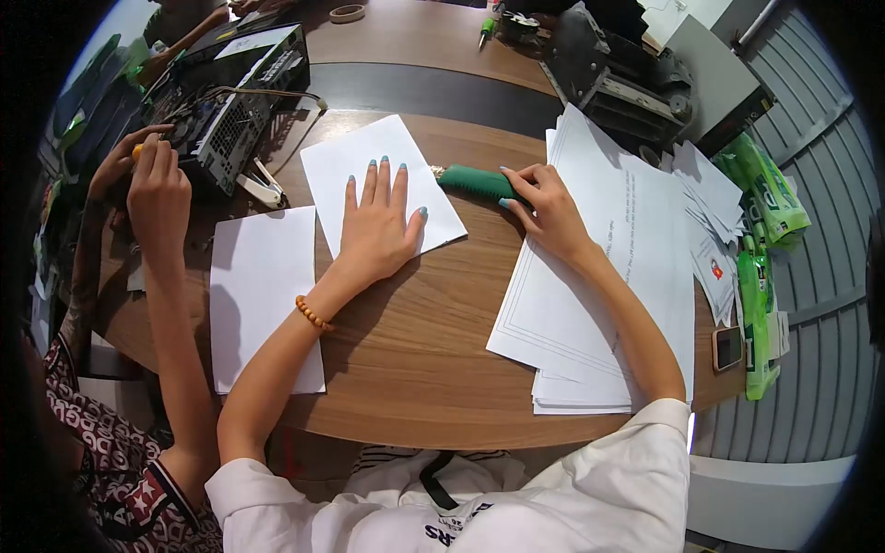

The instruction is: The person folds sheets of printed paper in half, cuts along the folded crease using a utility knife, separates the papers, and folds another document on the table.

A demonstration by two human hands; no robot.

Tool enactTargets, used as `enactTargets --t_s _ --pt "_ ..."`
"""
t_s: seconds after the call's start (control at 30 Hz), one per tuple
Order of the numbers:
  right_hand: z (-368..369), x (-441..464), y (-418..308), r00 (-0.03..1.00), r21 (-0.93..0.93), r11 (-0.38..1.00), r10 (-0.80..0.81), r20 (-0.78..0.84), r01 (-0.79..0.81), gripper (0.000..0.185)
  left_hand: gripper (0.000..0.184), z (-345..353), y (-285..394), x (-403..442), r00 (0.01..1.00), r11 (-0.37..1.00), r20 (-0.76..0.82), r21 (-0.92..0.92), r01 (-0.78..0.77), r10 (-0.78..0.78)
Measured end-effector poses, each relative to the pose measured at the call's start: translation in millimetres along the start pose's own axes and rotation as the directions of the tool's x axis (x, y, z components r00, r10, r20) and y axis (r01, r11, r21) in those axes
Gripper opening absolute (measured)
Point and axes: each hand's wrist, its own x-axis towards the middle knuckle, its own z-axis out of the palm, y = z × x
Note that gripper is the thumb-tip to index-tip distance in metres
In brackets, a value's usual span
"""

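My left hand (378,226) lies flat with fingers spread on a tilted sheet of white paper (323,166) on the wooden table (415,369). To its right, my right hand (544,207) has its thumb and fingers around the end of a green handle (475,182). The handle points left, and its pale bristly tip touches the right edge of the sheet. Under my right wrist is a stack of printed white paper (590,313). A second white sheet (263,295) lies left of my left forearm.
At the left, a co-worker's hands (159,180) hold something orange beside an open computer case (230,120). A white tool (265,187) lies near it. A phone (727,348) and green packets (758,304) are at the right, black equipment (618,83) at the back.
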Motion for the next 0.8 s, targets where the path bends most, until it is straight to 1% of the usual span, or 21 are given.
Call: enactTargets --t_s 0.17,0.23,0.27,0.33,0.43,0.47,0.53,0.67,0.8 --pt "-6.7 -3.5 2.4 0.999 0.017 1.0 0.011 0.034 -0.011 0.039 0.061 -0.8 -1.5 0.0 1.0 1.0 -0.001 -0.03 0.003 -0.003" --pt "-10.7 -7.9 0.4 0.995 0.035 0.997 0.067 0.078 -0.07 0.039 0.061 -0.3 -1.3 -0.5 1.0 0.999 -0.01 -0.042 0.002 -0.002" --pt "-10.6 -8.1 0.3 0.994 0.033 0.997 0.062 0.084 -0.065 0.039 0.061 0.1 -0.9 -0.6 1.0 0.999 -0.011 -0.047 0.008 -0.009" --pt "-9.3 -9.4 0.3 0.997 0.011 0.999 0.049 0.066 -0.049 0.039 0.061 0.4 -0.4 -1.2 0.999 1.0 -0.034 -0.022 -0.003 0.003" --pt "-6.4 -4.5 -5.6 0.997 0.025 0.998 0.052 0.064 -0.054 0.04 0.061 0.0 0.4 -1.0 1.0 1.0 -0.014 0.021 0.007 -0.007" --pt "-3.3 -1.6 -6.9 0.996 0.022 0.998 0.056 0.065 -0.058 0.04 0.061 0.3 0.7 -0.5 1.0 1.0 -0.013 0.017 0.004 -0.004" --pt "3.0 5.5 -6.7 0.999 0.013 0.999 0.037 0.016 -0.037 0.039 0.061 0.3 0.0 -0.5 1.0 1.0 -0.005 0.015 0.011 -0.011" --pt "2.0 4.6 2.7 1.0 0.014 1.0 0.014 0.0 -0.014 0.038 0.061 -1.0 -0.7 -1.0 1.0 1.0 0.007 -0.01 0.006 -0.006" --pt "-0.7 2.7 5.2 0.999 0.009 0.999 0.038 0.024 -0.039 0.038 0.062 -0.4 0.1 -1.2 1.0 0.999 0.002 -0.053 -0.001 0.002"
